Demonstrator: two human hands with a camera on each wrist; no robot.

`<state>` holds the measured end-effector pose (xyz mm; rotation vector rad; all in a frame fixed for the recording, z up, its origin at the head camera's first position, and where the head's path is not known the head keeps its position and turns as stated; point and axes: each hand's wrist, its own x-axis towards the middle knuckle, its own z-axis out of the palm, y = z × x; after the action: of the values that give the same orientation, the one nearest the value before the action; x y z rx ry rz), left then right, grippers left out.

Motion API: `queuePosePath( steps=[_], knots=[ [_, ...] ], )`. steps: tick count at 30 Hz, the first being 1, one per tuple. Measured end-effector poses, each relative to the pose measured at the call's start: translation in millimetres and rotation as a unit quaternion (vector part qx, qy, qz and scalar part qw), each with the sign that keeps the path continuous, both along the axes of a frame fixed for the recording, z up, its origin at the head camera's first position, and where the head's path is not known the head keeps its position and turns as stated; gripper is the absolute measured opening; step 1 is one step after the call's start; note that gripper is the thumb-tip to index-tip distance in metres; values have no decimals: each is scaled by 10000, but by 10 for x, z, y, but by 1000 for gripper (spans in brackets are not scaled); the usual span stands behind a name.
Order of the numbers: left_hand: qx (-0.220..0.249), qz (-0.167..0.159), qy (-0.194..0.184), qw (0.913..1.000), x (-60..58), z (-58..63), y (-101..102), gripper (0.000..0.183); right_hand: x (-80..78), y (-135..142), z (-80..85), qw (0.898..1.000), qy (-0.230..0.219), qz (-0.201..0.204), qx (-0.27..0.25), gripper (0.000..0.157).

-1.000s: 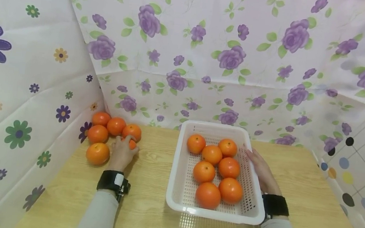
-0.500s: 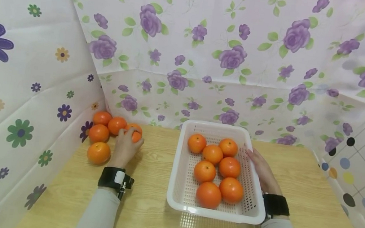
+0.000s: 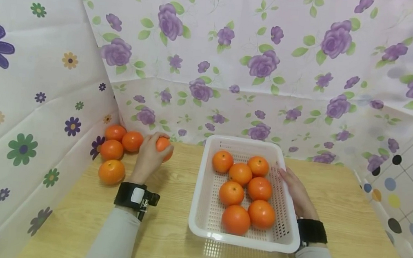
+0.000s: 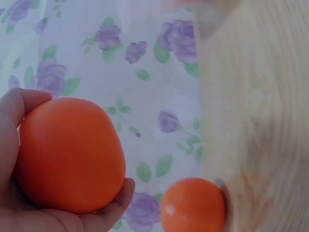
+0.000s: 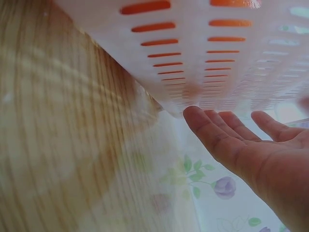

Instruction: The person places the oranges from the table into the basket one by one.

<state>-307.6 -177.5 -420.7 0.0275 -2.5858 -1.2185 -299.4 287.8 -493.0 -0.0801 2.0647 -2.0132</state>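
Note:
My left hand (image 3: 148,156) grips an orange (image 3: 163,145) at the back left of the table, its fingers and thumb curled round it. In the left wrist view the held orange (image 4: 71,154) fills the palm, with a second orange (image 4: 193,205) lower down, apart from it. Several oranges lie left of this hand, the nearest one (image 3: 111,172) in front. My right hand (image 3: 298,192) is at the right side of a white perforated basket (image 3: 195,202). In the right wrist view its fingers (image 5: 212,133) extend to the basket's outer wall. Several oranges (image 3: 236,219) sit inside.
The basket stands on a wood-grain table (image 3: 168,232), near its back edge. A flower-print sheet (image 3: 212,64) hangs behind, with patterned sheets at the left and right sides. Black straps with small devices (image 3: 136,195) circle both wrists.
My left hand has gripped the orange and moved it up and to the right, away from the group. The right hand and the basket have stayed in place.

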Motion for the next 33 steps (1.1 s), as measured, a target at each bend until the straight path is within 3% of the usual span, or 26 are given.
queuePosePath(
  steps=[7, 14, 20, 24, 28, 33],
  knots=[
    [-132, -233, 376, 9989, 21, 167, 105, 39, -7, -4, 5, 10000, 16, -11, -29, 70],
    [-17, -392, 447, 9982, 47, 361, 246, 38, -6, 1, -1, 10000, 29, 1, 19, 71],
    [499, -810, 511, 9942, 27, 525, 478, 39, -10, 12, -3, 10000, -29, -4, -52, 71],
    [686, -916, 574, 9918, 2, 599, 636, 39, -7, 14, 4, 10000, -22, 17, -36, 70],
    [650, -1158, 755, 9883, -7, 662, 790, 34, -3, 15, 4, 10000, 15, 10, 33, 71],
    [463, -1456, 666, 9860, -4, 736, 998, 35, -5, 1, -2, 10000, 21, 27, 30, 70]
  ],
)
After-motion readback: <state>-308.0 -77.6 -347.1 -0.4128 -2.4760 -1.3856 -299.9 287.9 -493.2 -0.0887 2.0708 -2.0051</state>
